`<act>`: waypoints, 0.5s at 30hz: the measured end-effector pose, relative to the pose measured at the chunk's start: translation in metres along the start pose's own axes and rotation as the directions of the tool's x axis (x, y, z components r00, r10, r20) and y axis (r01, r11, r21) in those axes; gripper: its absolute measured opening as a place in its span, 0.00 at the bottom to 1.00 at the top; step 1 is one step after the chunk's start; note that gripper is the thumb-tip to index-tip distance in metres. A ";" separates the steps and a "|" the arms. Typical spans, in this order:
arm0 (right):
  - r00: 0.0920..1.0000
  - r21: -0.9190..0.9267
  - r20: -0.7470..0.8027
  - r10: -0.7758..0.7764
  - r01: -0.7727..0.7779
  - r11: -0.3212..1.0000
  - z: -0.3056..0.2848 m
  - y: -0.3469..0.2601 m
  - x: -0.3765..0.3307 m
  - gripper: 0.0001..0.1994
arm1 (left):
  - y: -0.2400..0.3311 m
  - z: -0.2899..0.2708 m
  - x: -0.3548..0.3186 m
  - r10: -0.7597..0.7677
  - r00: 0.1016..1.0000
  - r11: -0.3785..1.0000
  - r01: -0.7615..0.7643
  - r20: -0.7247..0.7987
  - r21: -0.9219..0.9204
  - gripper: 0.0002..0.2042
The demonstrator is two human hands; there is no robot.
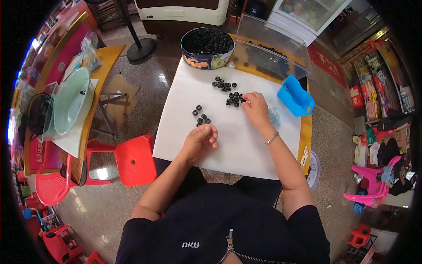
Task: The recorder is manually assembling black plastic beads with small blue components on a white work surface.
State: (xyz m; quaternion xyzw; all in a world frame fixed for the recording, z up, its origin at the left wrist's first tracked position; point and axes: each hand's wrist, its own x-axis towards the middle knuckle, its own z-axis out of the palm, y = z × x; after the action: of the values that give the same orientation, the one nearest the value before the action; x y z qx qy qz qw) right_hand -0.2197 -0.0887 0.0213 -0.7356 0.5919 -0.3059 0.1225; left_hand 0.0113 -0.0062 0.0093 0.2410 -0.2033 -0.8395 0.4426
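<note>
- Can't really make out the contents of the right hand, pinched narrow right by a cluster of black beads on the table.
- Can't tell about contact with the nearer beads, partly hidden behind the left hand, loosely half-curled, grip kinda unclear.

Two hands, one blue container, one tin, one green basin
</note>
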 end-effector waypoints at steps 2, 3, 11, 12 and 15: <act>1.000 0.018 0.001 0.009 -0.009 1.000 0.003 -0.001 0.001 0.08 | 0.001 0.002 0.000 0.007 1.000 1.000 -0.007 -0.007 0.015 0.11; 1.000 0.023 -0.024 -0.001 0.001 1.000 0.005 0.001 0.000 0.09 | 0.002 0.005 0.000 0.009 1.000 1.000 -0.008 -0.017 0.027 0.10; 0.919 0.710 0.284 0.273 -0.393 0.584 -0.004 -0.059 -0.049 0.10 | -0.002 0.000 0.000 0.021 1.000 1.000 -0.021 -0.020 0.022 0.11; 0.928 0.703 0.259 0.268 -0.371 0.607 0.000 -0.068 -0.059 0.10 | 0.000 0.005 -0.001 0.017 0.999 0.999 -0.016 -0.044 0.032 0.12; 0.957 0.640 0.185 0.225 -0.291 0.711 0.003 -0.101 -0.075 0.08 | -0.002 -0.005 -0.002 0.023 1.000 0.999 -0.022 -0.022 0.048 0.12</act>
State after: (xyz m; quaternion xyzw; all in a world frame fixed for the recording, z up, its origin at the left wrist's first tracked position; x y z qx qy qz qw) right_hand -0.1464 0.0086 0.0510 -0.5680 0.5356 -0.4403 0.4435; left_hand 0.0140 -0.0041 0.0049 0.2585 -0.2212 -0.8266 0.4483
